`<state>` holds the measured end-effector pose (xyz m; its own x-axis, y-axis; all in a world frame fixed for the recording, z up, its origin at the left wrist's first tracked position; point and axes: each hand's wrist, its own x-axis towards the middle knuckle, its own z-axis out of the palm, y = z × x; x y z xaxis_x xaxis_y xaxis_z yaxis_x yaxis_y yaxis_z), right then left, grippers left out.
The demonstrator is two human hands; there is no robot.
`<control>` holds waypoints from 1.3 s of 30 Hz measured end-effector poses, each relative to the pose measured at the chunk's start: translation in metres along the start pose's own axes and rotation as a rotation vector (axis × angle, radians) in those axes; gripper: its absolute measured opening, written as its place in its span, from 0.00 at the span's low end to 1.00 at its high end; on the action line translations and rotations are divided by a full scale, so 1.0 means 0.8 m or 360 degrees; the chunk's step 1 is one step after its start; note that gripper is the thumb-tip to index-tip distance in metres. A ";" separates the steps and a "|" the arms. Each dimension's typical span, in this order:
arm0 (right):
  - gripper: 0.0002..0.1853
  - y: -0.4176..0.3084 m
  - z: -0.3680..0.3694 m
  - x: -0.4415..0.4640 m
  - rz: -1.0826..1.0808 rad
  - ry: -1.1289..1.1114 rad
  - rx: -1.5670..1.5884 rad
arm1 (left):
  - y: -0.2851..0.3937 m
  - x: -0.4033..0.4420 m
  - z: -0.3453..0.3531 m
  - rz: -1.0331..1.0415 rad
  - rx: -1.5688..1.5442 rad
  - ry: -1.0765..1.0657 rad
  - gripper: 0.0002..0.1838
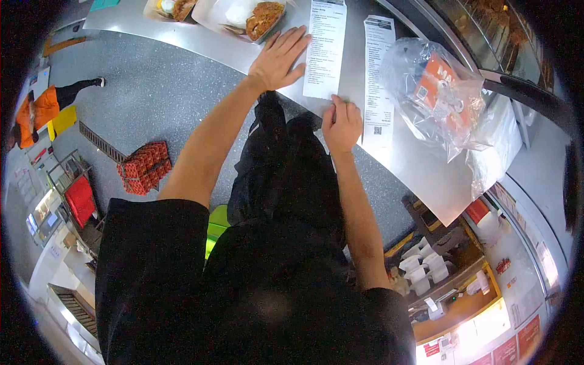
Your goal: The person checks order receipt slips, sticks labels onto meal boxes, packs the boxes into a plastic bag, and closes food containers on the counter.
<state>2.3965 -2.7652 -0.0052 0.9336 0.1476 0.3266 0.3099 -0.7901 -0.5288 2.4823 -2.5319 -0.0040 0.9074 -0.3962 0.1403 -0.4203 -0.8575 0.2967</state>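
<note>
My left hand (281,59) lies on the metal counter (243,56) with its fingers spread, just left of a long printed receipt (323,52). Curled at the counter's front edge, my right hand (342,125) has its index finger near the receipt's lower end; what its fingers hold, if anything, I cannot make out. Beyond my left hand stands an open box (210,13) with rice and a fried piece (265,20). A second receipt (378,79) lies to the right, beside a clear plastic bag (435,91) with an orange printed item inside.
Another food box (152,11) stands at the far left of the counter. A glass display case (517,36) borders it at the upper right. Red crates (145,167) stand on the floor at left, and a person in orange (45,109) is farther off.
</note>
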 end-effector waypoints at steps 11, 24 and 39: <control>0.14 0.001 0.001 -0.001 -0.0003 -0.0017 -0.0028 | -0.001 -0.001 0.002 0.0013 -0.0005 0.0048 0.38; 0.13 -0.001 0.000 0.002 -0.0015 0.0006 0.0005 | 0.000 -0.001 0.003 0.0006 -0.0020 0.0097 0.36; 0.12 -0.006 -0.003 0.002 -0.0007 -0.0024 -0.0013 | -0.001 -0.002 0.000 0.0012 -0.0077 0.0113 0.37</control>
<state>2.3963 -2.7629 0.0000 0.9348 0.1600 0.3170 0.3125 -0.7944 -0.5208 2.4812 -2.5307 -0.0042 0.9025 -0.3766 0.2090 -0.4282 -0.8372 0.3403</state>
